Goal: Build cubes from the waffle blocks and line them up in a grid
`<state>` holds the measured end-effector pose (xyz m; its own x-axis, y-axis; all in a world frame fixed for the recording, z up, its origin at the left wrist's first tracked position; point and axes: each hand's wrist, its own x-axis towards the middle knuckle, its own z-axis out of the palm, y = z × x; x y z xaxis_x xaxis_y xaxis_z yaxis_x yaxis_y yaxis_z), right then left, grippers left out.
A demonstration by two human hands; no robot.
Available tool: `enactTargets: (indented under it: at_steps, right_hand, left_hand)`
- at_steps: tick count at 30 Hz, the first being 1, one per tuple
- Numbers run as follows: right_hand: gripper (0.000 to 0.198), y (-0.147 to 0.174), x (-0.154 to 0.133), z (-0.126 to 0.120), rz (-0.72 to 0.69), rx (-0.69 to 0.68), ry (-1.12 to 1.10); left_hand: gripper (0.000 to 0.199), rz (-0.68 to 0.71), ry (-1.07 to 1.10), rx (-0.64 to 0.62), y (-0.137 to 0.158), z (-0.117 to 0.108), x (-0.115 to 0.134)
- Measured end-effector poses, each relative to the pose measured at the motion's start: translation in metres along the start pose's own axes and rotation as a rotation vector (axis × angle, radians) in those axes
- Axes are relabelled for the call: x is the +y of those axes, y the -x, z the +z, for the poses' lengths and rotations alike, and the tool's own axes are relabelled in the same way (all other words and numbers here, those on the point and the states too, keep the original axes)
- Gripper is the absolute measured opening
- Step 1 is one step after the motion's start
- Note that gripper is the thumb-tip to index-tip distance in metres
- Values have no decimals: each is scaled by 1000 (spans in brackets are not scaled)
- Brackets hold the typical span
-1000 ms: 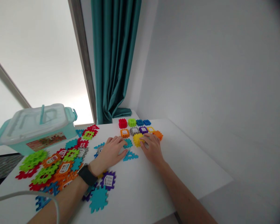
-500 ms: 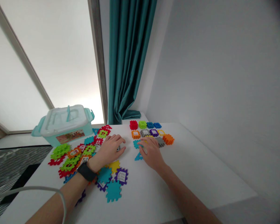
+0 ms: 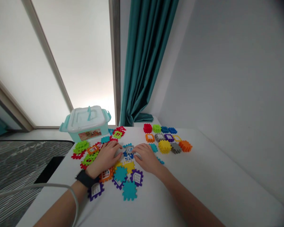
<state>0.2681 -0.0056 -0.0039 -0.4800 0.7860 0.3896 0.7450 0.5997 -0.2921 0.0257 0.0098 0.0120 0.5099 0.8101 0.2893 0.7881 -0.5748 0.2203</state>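
Note:
My left hand (image 3: 107, 155), with a dark watch on its wrist, rests over the loose pile of toothed plastic building tiles. Its fingers are apart and nothing shows in them. Reaching in from the right, my right hand (image 3: 146, 157) has its thumb and fingers apart at the edge of a grey window tile (image 3: 129, 149); whether it touches the tile I cannot tell. Blue tiles lie under that grey one. Nearer me are a yellow tile (image 3: 129, 167), turquoise tiles (image 3: 129, 190) and purple window tiles (image 3: 137, 177). An orange window tile (image 3: 106, 174) lies beside my left wrist.
Sorted stacks stand at the right, among them yellow (image 3: 165, 147), grey (image 3: 176, 148), orange (image 3: 185, 146) and red (image 3: 147, 128). A lidded turquoise box (image 3: 88, 123) stands at the back left. A pale cable (image 3: 38, 185) crosses in front of my left forearm.
My right hand has moved left from the sorted stacks to the grey window tile, and the yellow stack now shows. My left hand stays over the pile. The view has turned left.

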Motion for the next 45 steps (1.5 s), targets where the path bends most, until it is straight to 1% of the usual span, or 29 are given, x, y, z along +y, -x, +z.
enactTargets:
  at_steps: [4,9,16,21,25,29,32,38,40,45]
  right_hand:
    - [24,-4,2,12,0,-31,38]
    - [25,0,3,20,10,13,74]
    - [22,3,-6,21,35,61,101]
    - [25,6,-5,20,26,49,97]
    - [23,6,-4,19,27,33,79]
    - [26,5,-5,18,60,87,54]
    - [31,5,-9,14,48,153,24]
    - [36,8,-21,3,-25,233,-23]
    - [35,9,-25,1,-36,254,-31]
    - [35,11,-31,0,-41,253,-57]
  left_hand:
    - [18,-13,30,49,4,4,-4]
    - [18,-3,48,73,7,6,-6]
    - [18,-9,87,76,10,9,-5]
    - [17,-23,93,59,10,9,-2]
    - [17,-20,94,55,10,8,-1]
    - [17,-8,97,51,10,8,-2]
    - [23,6,100,63,11,8,0]
    - [55,54,103,94,13,6,7]
    - [58,67,112,106,13,8,8]
    - [54,81,128,168,13,9,8]
